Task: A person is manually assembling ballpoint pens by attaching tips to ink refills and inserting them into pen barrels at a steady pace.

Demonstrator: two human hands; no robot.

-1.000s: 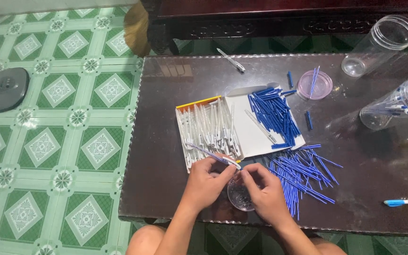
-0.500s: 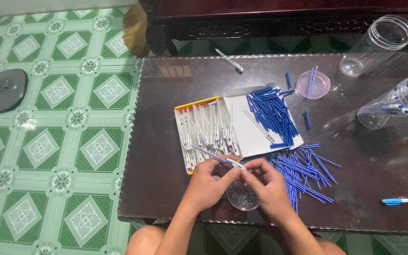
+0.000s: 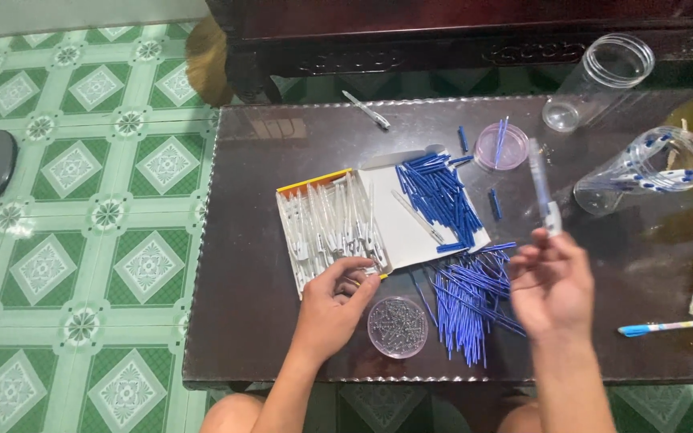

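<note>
**Hands and pen parts on a dark table**

At lower centre of the frame, the left hand (image 3: 334,309) reaches into the near corner of a shallow white box (image 3: 411,232). Its fingertips (image 3: 362,277) rest on the clear pen barrels (image 3: 326,224) lying in the box's left half; whether they have closed on one cannot be told. Just right of this hand stands a small round clear dish (image 3: 397,326) of tiny metal parts. Right of the dish lies a loose heap of blue refills (image 3: 467,301), on the dark table (image 3: 250,321).

At right of centre, the right hand (image 3: 553,285) is raised above the table. Its fingers pinch the lower end of an assembled pen (image 3: 541,186), held nearly upright and blurred.

Farther up, a second pile of blue caps (image 3: 439,196) fills the box's right half. Beyond it sits a pink round lid (image 3: 502,147) with a refill across it. At upper right, two clear plastic jars (image 3: 603,80) lie on their sides; the nearer one (image 3: 643,168) holds finished pens
</note>
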